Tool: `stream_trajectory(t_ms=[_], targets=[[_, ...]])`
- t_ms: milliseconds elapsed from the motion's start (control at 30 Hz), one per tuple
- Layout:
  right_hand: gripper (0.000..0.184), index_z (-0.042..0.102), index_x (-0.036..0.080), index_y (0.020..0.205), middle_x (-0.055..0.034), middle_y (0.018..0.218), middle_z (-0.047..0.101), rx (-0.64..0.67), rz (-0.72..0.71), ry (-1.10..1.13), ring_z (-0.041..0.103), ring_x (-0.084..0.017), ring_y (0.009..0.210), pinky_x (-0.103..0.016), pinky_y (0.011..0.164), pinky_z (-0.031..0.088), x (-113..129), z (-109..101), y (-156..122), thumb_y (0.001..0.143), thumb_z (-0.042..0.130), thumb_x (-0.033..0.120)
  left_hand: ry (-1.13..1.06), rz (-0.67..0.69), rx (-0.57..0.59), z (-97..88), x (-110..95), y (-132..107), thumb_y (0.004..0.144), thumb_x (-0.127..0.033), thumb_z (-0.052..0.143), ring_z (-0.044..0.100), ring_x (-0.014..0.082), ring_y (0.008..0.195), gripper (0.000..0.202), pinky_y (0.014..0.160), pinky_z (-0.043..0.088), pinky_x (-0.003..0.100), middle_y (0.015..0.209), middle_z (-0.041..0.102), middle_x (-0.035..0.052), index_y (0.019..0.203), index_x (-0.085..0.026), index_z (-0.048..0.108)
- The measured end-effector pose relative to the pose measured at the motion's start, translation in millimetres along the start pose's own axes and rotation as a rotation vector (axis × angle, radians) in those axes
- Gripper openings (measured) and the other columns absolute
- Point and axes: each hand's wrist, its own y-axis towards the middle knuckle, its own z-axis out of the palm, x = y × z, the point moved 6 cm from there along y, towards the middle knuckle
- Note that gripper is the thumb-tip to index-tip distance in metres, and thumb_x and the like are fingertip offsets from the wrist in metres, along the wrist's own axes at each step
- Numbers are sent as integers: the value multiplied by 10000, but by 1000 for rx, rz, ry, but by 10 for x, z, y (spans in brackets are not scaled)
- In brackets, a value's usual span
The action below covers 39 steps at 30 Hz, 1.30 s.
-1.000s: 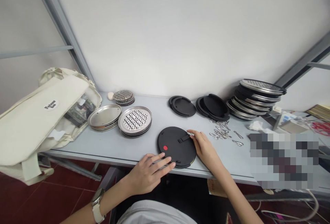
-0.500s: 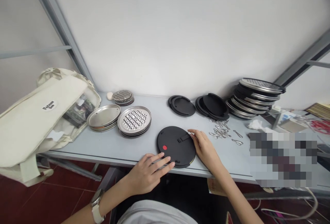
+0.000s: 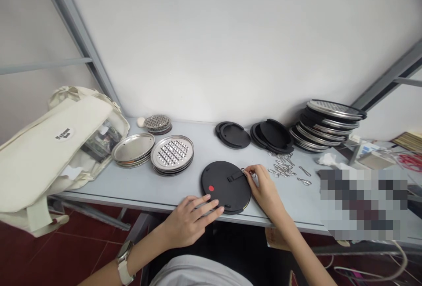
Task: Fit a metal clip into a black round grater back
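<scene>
A round black plastic disc (image 3: 227, 189) with a red dot and a slotted strip lies near the table's front edge. My left hand (image 3: 194, 215) rests on its lower left rim, fingers spread and outstretched. At the upper right rim, my right hand (image 3: 262, 189) is closed in a pinch on a small metal wire loop (image 3: 244, 170), beside the end of the slotted strip. The fingertips cover part of the loop. Several similar wire loops (image 3: 282, 167) lie loose to the right of that hand.
To the left stand stacks of metal grater discs (image 3: 172, 152) and plain metal discs (image 3: 133, 150). Black round holders (image 3: 273, 134) lie near the wall. A tall stack of assembled graters (image 3: 329, 123) rises at the right. A cream bag (image 3: 49, 145) occupies the left end.
My right fingers have curled in more at the disc's rim, and the wire loop now shows between them. My left hand and the disc have hardly moved.
</scene>
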Motion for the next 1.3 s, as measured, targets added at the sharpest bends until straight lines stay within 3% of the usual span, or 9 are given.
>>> stream_trajectory(t_ms=[200, 733, 1100, 1300], targets=[[52, 491, 225, 936, -68, 924, 564, -30, -41, -67, 512, -240, 895, -401, 825, 424, 39, -35, 3, 971, 458, 244, -15, -2, -20, -19, 2, 7, 916, -124, 482, 385, 216, 1340, 583, 1017, 374, 329, 1443, 476, 16, 1480, -226, 377], [89, 473, 233, 876, -39, 862, 557, -3, 64, 19, 534, -219, 854, -353, 772, 436, -25, -24, -23, 949, 494, 280, 8, 4, -4, -9, 2, 3, 916, -139, 492, 380, 224, 1345, 583, 1019, 369, 333, 1450, 465, 26, 1480, -231, 378], [129, 524, 235, 1031, -80, 1017, 628, 6, 99, 44, 586, -239, 980, -400, 868, 468, -70, -18, -46, 971, 463, 332, -3, 0, -13, -20, 3, 6, 906, -129, 491, 396, 216, 1333, 579, 1021, 374, 328, 1421, 494, 29, 1468, -235, 401], [149, 558, 237, 983, -71, 953, 640, 31, 61, 19, 580, -243, 945, -398, 843, 462, -5, -35, -19, 981, 445, 334, -12, -3, -3, -13, 4, 3, 912, -125, 481, 385, 224, 1341, 576, 1021, 367, 331, 1429, 487, 36, 1471, -232, 395]])
